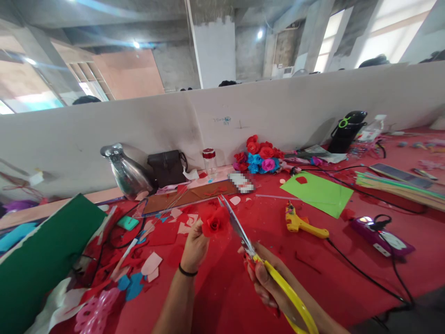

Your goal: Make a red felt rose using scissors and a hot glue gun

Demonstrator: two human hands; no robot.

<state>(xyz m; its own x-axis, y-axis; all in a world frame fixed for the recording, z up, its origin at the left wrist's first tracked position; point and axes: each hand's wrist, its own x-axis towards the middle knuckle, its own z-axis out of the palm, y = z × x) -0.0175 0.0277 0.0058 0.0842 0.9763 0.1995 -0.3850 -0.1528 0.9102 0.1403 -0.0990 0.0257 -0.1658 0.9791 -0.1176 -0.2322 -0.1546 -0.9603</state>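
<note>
A red paper rose (214,223) is pinched at its base in my left hand (195,248), its petals facing me. In my right hand (266,280) is a pair of scissors (292,292) with yellow handles. The long metal blades point up and away, tips slightly apart, just right of the rose; whether they touch a petal I cannot tell. Something red also shows among my right fingers, too covered to name. Pink paper petals (151,264) and blue scraps (134,286) lie left of my left wrist.
A yellow glue gun (302,225) lies to the right, its cord trailing past a purple power strip (382,239). Finished paper flowers (262,155), a glass jar (209,163) and a metal jug (127,171) stand along the white partition. A green board (52,250) leans at left.
</note>
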